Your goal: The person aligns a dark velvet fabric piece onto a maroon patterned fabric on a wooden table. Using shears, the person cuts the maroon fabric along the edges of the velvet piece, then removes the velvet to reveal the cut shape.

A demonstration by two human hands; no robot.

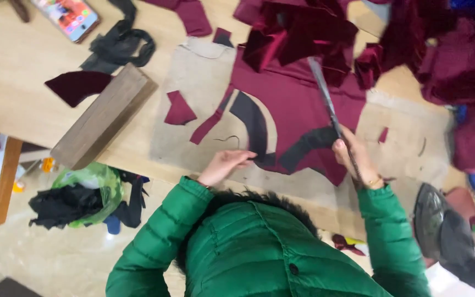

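Clearly, cutting maroon cloth (309, 104) on the table (17, 93).
Right hand (355, 159) was clamped on long shears (325, 99), whose long axis pointed away and slightly left; left hand (224, 164) lay open, fingers pinning a dark curved strip (254, 126). Loose folds nearby risked snagging the blades, I judged.

Soft, even indoor light, faint shadows, slight motion blur throughout.

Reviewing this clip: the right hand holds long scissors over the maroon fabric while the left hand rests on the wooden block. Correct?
Not quite. In the head view the left hand rests on the maroon fabric, apart from the wooden block. The right hand does hold the scissors.
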